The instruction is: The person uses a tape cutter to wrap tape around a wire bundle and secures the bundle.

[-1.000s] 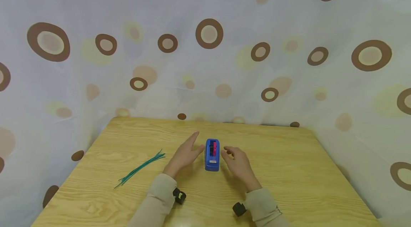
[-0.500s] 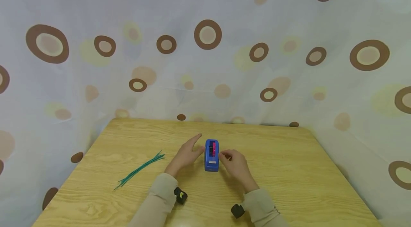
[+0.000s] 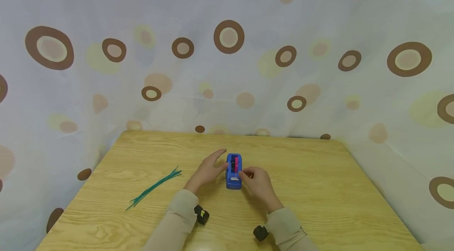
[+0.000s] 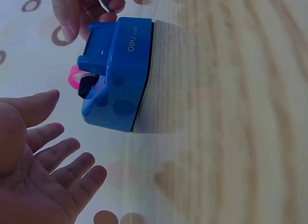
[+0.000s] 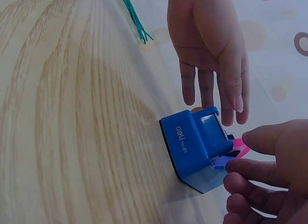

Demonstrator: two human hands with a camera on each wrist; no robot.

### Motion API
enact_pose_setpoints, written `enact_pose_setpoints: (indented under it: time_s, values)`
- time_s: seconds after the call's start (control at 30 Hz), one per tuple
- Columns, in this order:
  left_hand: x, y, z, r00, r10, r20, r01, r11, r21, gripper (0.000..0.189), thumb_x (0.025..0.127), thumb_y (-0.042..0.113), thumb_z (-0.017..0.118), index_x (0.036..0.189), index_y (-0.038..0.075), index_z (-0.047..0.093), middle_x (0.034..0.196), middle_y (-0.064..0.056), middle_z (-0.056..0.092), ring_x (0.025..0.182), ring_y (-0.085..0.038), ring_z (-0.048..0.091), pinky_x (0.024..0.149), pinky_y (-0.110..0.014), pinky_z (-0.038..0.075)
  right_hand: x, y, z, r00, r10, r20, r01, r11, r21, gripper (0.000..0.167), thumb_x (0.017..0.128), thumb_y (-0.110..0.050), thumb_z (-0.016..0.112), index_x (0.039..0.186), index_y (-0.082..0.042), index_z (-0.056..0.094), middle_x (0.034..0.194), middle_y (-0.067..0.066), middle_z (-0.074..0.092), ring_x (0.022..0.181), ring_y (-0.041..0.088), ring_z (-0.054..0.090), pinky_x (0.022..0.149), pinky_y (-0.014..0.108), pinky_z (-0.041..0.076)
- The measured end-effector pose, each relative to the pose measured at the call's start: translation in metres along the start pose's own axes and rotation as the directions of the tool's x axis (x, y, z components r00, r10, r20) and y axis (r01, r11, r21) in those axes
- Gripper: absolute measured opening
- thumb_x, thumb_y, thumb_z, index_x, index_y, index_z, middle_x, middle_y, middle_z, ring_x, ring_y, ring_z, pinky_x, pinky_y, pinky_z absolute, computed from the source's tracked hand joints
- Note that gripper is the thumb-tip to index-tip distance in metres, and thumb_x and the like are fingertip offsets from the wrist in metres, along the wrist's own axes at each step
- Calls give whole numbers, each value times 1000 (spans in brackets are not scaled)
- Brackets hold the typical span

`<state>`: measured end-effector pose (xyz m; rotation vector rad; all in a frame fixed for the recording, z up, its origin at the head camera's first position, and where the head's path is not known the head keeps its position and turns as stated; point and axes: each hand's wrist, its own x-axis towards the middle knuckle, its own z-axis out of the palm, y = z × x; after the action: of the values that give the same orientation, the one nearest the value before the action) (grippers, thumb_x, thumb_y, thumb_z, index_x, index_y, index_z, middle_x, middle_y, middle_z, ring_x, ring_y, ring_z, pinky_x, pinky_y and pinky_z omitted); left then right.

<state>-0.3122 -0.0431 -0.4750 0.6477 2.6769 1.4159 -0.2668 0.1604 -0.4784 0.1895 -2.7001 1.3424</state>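
A blue tape dispenser [image 3: 233, 183] with a pink-edged roll of tape [image 3: 236, 164] stands on the wooden table between both hands. Its serrated cutter [image 5: 221, 126] shows in the right wrist view. To its left is my left hand [image 3: 207, 170], fingers spread and extended, thumb tip close to the dispenser's side. From the right, my right hand [image 3: 260, 184] reaches in with loosely bent fingers. Its thumb and index fingertips come right up to the dispenser near the roll and cutter, with a gap between them in the right wrist view.
A bundle of thin green strands [image 3: 154, 188] lies on the table [image 3: 319, 188] at the left. Behind the table hangs a pale curtain [image 3: 227, 81] with brown ring patterns. A small black wrist camera [image 3: 260, 233] sits at each cuff.
My right hand has moved left to the dispenser's side, its fingertips now overlapping the edge. My left hand has shifted slightly right, closer to the dispenser. The dispenser stays in place.
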Motion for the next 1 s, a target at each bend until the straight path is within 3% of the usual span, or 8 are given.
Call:
enact_pose_setpoints:
  time_s: [0.2, 0.43, 0.67, 1.0]
  values:
    - [2, 0, 1, 1000, 22, 19, -22, 1000, 7, 54, 102, 22, 58, 150, 8, 40, 153, -14, 39, 141, -34, 33, 112, -51, 28, 0, 0, 2, 1000, -9, 17, 9, 1000, 17, 16, 95, -18, 67, 91, -5, 74, 77, 0, 62, 72, 16, 52, 65, 32, 45]
    - [7, -3, 4, 999, 20, 28, -20, 1000, 8, 53, 101, 18, 58, 150, 8, 40, 153, -13, 39, 142, -32, 32, 113, -49, 26, 0, 1, 7, 999, 39, 33, -42, 997, 63, 17, 95, -18, 67, 85, -7, 74, 76, 0, 63, 73, 15, 54, 66, 31, 46]
    - [8, -6, 6, 998, 44, 40, -45, 999, 22, 52, 101, 17, 58, 149, 5, 41, 153, -14, 39, 141, -34, 33, 113, -49, 27, -1, 1, 10, 998, 59, 36, -63, 992, 110, 17, 94, -15, 68, 82, -5, 73, 75, 1, 64, 72, 16, 55, 67, 32, 47]
    - [9, -4, 8, 998, 34, 48, -34, 999, 8, 53, 101, 16, 58, 150, 6, 40, 154, -12, 38, 142, -32, 32, 113, -48, 27, 2, 5, 13, 997, 78, 26, -81, 990, 119, 15, 94, -13, 68, 84, -4, 74, 76, 1, 62, 74, 17, 54, 66, 32, 46]
